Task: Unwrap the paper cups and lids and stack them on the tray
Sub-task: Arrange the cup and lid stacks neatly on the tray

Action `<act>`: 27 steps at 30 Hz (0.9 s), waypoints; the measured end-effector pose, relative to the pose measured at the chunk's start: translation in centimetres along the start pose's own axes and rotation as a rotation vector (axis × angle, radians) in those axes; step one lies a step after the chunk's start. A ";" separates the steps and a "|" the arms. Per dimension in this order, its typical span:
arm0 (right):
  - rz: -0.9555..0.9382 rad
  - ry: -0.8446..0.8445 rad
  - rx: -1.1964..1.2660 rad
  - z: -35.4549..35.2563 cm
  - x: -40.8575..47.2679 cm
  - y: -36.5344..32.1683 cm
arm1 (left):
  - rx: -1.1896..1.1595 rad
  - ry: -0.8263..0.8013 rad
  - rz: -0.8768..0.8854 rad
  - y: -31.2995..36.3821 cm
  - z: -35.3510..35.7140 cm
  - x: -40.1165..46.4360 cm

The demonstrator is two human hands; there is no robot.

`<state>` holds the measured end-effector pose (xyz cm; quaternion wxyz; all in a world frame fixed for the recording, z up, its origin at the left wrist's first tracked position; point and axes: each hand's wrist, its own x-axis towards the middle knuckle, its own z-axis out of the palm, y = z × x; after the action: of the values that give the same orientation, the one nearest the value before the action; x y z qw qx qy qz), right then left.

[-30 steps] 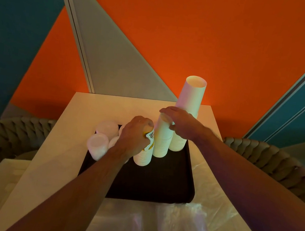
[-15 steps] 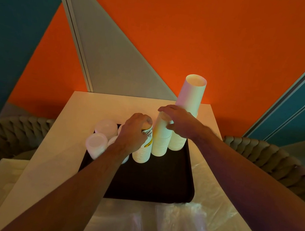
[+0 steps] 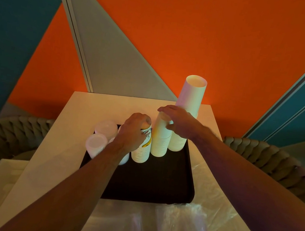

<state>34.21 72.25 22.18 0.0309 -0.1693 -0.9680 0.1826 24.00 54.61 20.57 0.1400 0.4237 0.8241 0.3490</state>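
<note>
Head view looks down on a dark tray (image 3: pixel 148 187) lying on a pale table (image 3: pixel 50 160), and the paper cups stand on the tray's far half in three upside-down stacks set in a slanting row. The nearest is the printed stack (image 3: pixel 141 148), low and marked with a yellow and dark design; the left hand (image 3: pixel 134 130) grips its top, fingers curled down over the upper end and the wrist coming in from the lower left. Just beside it, touching or nearly so, stands the middle stack (image 3: pixel 161 141), plain and a little taller. The right hand (image 3: pixel 179 122) rests on top of this one, its fingers fairly straight and spread across the top while the thumb lies against the side facing the camera; whether it is truly pinching the stack cannot be told. Behind the right hand rises the tall stack (image 3: pixel 190 100), much higher than the other two, its upper end round and pale against the orange wall (image 3: pixel 196 34). At the tray's far left corner sit the white lids (image 3: pixel 101 137) in short piles, partly hidden by the left forearm. Loose clear plastic wrap (image 3: pixel 182 228) lies crumpled on the table at the near edge of the tray and along its right side. A woven grey chair back (image 3: pixel 269 158) curves round the table on both sides.
</note>
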 end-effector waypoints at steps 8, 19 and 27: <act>-0.009 0.012 -0.017 0.0 -0.1 -0.3 | 0.027 -0.006 -0.010 0.0 -0.1 0.0; 0.051 0.283 0.044 -1.0 -3.1 -3.2 | 0.053 0.137 0.046 -0.1 -1.7 -3.6; 0.140 0.115 0.206 6.1 -10.5 -7.6 | 0.200 0.012 0.125 -4.6 -2.7 -13.4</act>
<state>40.90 59.95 19.31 0.0908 -0.2425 -0.9266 0.2726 27.91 40.93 18.45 0.0701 0.4842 0.8274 0.2757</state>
